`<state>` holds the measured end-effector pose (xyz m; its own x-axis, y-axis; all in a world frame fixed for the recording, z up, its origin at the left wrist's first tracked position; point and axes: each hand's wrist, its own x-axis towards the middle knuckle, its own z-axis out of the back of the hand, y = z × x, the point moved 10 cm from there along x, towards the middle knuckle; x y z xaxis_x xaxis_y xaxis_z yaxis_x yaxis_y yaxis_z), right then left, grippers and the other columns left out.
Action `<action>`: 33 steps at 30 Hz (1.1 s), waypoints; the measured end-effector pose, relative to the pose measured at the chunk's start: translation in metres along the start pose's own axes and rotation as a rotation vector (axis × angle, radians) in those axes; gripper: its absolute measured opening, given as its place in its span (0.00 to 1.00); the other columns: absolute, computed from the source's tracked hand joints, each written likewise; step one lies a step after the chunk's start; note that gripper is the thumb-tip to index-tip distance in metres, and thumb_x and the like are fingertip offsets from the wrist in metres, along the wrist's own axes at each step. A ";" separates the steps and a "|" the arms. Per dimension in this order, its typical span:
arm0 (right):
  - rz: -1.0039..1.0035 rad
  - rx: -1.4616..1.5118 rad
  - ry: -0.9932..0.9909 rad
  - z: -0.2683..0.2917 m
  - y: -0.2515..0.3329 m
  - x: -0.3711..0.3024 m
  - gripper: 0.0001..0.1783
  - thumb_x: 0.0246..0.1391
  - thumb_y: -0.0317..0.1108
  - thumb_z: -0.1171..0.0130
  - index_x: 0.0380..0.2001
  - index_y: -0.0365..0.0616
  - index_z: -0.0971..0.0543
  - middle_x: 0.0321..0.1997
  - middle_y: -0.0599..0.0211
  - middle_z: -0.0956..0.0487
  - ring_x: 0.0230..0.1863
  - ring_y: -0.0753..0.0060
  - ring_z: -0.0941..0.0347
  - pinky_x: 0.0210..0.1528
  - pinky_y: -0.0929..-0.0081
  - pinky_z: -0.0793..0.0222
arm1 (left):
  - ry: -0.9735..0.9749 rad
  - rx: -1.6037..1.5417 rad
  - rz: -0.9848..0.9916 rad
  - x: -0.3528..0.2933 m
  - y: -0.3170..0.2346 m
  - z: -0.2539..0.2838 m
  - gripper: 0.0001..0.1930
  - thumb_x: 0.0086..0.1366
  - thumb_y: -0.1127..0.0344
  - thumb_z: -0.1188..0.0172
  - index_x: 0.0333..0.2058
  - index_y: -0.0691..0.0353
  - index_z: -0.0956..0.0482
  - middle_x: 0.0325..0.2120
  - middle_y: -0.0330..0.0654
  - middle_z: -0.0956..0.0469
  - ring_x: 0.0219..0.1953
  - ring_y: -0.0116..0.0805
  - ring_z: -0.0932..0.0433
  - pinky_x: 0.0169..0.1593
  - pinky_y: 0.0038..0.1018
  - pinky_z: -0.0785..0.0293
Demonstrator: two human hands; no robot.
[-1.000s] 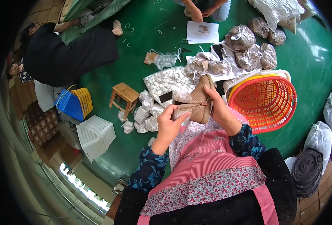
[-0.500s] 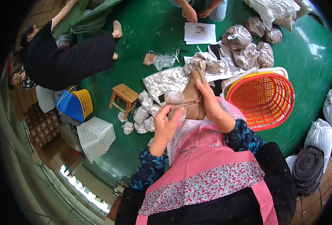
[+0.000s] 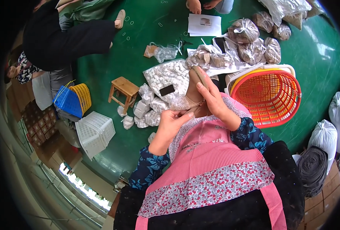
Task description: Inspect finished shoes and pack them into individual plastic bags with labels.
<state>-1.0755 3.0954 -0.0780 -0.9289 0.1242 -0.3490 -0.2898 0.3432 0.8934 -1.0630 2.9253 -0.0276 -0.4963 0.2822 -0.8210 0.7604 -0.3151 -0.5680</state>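
Observation:
A tan ankle boot [image 3: 193, 89] is held over my lap, its toe pointing away from me. My right hand [image 3: 215, 102] is closed round the boot's right side, thumb up along the sole edge. My left hand [image 3: 171, 126] pinches a thin tan strap at the boot's near end, thumb and forefinger together. Crumpled clear plastic [image 3: 178, 102] lies against the boot just beyond my left fingers; what it is attached to I cannot make out. The boot's near opening is partly hidden by my hands.
Beyond the boot lie a bag of small white pieces [image 3: 166, 78] with a dark phone-like slab [image 3: 167, 90], and white packets [image 3: 141, 109]. A wooden stool [image 3: 124, 89] stands left; nested baskets [image 3: 267, 124] stand right. Bagged brown pieces [image 3: 243, 31] and paper sheets [image 3: 204, 30] lie farther off.
The boot has tilted, its sole edge turning up, and come slightly nearer me. My left hand still pinches by the strap. A person at the far left has leaned further out of view.

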 end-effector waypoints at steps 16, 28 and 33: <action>-0.272 0.170 0.004 -0.022 -0.051 -0.006 0.38 0.70 0.48 0.45 0.73 0.37 0.41 0.74 0.54 0.36 0.74 0.64 0.42 0.74 0.71 0.47 | 0.024 0.125 -0.008 -0.002 0.024 0.007 0.23 0.64 0.75 0.32 0.57 0.73 0.21 0.32 0.30 0.21 0.35 0.16 0.26 0.40 0.16 0.28; -0.168 -0.209 0.075 -0.037 -0.033 -0.011 0.39 0.70 0.49 0.46 0.74 0.38 0.44 0.74 0.45 0.39 0.76 0.51 0.45 0.76 0.64 0.52 | -0.089 -0.312 0.116 -0.006 0.058 0.006 0.18 0.73 0.66 0.42 0.56 0.71 0.21 0.54 0.43 0.19 0.56 0.30 0.22 0.63 0.27 0.31; -0.101 -0.210 0.096 -0.038 -0.018 -0.009 0.39 0.70 0.49 0.45 0.75 0.40 0.43 0.71 0.46 0.36 0.73 0.49 0.41 0.75 0.62 0.49 | -0.135 -0.348 0.050 -0.007 0.044 0.002 0.18 0.71 0.70 0.40 0.57 0.70 0.21 0.54 0.43 0.19 0.57 0.31 0.23 0.64 0.28 0.31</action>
<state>-1.0708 3.0530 -0.0806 -0.9076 0.0066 -0.4198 -0.4144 0.1471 0.8981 -1.0272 2.9077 -0.0472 -0.4881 0.1445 -0.8607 0.8704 0.0080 -0.4923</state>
